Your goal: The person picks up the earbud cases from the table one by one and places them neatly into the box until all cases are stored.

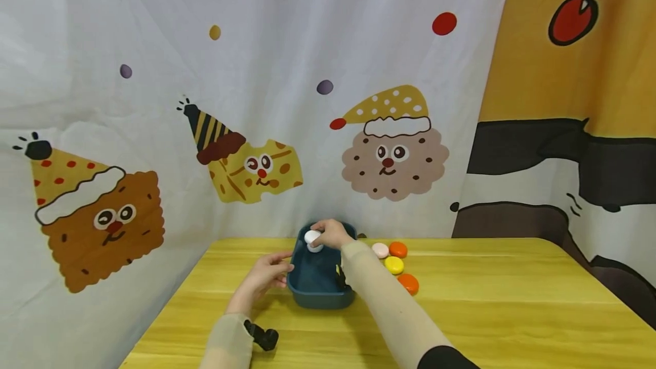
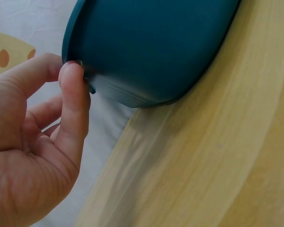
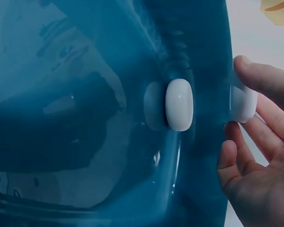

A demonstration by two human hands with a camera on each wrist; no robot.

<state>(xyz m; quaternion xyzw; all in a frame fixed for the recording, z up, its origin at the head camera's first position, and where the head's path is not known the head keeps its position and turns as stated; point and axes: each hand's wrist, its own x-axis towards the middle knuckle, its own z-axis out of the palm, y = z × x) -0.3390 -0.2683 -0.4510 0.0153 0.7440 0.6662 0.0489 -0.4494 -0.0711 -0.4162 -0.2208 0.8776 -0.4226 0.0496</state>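
A dark teal rectangular tub point(image 1: 322, 299) stands on the wooden table. My left hand point(image 1: 266, 274) is at its left side; in the left wrist view the thumb and a finger pinch the tub's rim point(image 2: 72, 35). Over the far left part of the tub, my right hand point(image 1: 334, 234) holds a smooth white rounded disc point(image 3: 244, 101) between thumb and fingers. A second white disc point(image 3: 180, 105) rests inside the tub near its wall, just below the held one.
Right of the tub, partly behind my right forearm, lie a pale pink disc point(image 1: 380, 250), a yellow disc point(image 1: 394, 265), an orange disc point(image 1: 398, 249) and a nearer orange disc point(image 1: 409, 283). A printed curtain point(image 1: 277, 27) hangs right behind the table point(image 1: 492, 300).
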